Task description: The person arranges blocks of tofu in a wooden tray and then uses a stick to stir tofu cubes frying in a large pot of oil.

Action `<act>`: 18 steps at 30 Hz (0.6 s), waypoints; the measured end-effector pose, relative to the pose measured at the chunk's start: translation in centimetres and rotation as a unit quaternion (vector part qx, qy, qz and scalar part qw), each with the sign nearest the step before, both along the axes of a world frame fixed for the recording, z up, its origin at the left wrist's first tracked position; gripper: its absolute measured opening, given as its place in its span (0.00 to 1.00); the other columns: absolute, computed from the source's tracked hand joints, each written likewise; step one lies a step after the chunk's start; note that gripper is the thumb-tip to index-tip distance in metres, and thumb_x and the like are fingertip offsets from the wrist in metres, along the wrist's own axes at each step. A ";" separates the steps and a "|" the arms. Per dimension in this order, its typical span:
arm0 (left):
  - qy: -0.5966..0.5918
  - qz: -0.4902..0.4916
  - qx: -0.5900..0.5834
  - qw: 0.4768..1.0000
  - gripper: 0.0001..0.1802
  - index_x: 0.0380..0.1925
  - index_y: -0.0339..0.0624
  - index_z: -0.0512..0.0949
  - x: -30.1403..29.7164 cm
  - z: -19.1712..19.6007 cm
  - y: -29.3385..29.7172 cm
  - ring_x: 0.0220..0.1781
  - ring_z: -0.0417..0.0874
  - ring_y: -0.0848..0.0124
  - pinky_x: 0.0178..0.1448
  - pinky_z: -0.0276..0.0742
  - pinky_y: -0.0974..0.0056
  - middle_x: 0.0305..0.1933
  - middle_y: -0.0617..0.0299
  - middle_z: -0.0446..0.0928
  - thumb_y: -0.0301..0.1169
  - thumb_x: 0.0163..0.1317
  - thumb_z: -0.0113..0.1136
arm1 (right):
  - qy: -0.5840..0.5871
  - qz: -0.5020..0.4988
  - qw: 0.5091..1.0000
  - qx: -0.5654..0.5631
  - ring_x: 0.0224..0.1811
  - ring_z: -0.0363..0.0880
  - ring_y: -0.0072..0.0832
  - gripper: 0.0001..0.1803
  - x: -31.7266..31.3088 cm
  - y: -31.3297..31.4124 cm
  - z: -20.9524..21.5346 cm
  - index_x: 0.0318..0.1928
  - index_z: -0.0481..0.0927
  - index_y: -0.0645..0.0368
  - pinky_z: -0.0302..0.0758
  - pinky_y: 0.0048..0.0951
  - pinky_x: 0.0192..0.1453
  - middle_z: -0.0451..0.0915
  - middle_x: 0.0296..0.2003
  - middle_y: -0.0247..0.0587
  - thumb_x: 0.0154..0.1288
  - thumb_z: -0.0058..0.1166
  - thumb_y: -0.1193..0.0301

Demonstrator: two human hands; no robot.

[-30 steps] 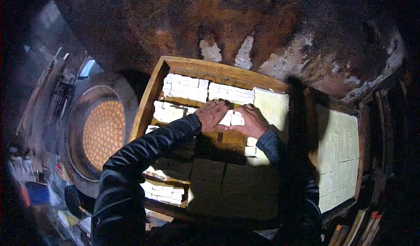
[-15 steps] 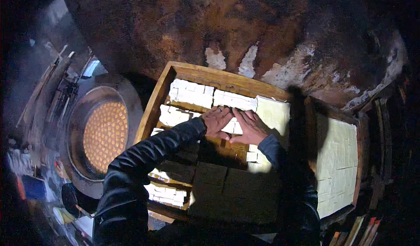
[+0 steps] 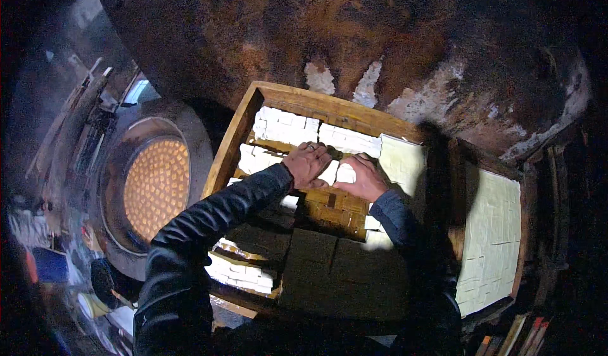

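Pressing white cut blocks (image 3: 335,172) together mid-tray | left hand (image 3: 306,164) and right hand (image 3: 361,177) lie flat, fingers spread, gripping nothing | wooden tray (image 3: 235,139) | step: likely gathering a row; next needs an even push along the tray | round grid pan (image 3: 156,188) at left

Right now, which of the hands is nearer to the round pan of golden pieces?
Left. The left hand rests on white blocks nearer the round pan; the right hand lies beyond it, farther away.
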State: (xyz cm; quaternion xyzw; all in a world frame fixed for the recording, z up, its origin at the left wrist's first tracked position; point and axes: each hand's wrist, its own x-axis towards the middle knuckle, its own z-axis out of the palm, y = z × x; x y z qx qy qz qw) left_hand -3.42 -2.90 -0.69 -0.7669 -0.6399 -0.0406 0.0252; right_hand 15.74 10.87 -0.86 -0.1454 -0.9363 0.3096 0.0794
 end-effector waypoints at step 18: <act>-0.016 -0.032 -0.035 0.999 0.42 0.57 0.40 0.67 -1.9 0.0 0.7 0.55 0.72 0.51 0.58 0.68 0.50 0.55 0.50 0.71 0.55 0.46 0.63 | 0.040 0.030 0.994 0.095 0.55 0.68 0.46 0.44 -1.8 -0.8 -0.7 0.57 0.69 0.65 0.64 0.45 0.62 0.73 0.52 0.53 0.45 0.66 0.48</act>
